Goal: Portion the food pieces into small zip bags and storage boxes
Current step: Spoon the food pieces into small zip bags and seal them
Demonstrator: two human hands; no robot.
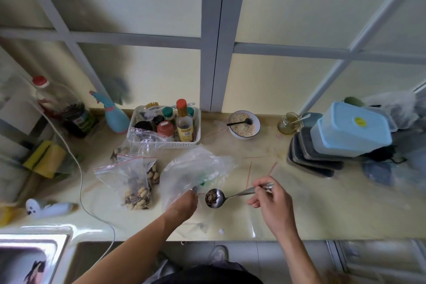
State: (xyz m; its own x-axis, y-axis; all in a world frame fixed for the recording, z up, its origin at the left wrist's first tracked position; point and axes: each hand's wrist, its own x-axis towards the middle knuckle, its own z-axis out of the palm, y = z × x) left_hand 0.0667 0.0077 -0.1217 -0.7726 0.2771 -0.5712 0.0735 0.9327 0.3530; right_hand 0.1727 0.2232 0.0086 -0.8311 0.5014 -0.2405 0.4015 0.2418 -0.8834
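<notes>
Over the counter, left hand [184, 203] gripping bag [196, 168], right hand [269, 198] pinching spoon [215, 198] (seeds inside)

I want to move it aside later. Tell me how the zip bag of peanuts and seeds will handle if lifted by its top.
The zip bag looks thin and crumpled, so probably floppy. Its peanuts and seeds sit at the bottom, so it would likely sag and swing. Its red-lined mouth looks open, so tilting may spill it.

Metal spoon [215, 197] loaded with seeds, beside crumpled clear plastic bag [196, 168].
</notes>
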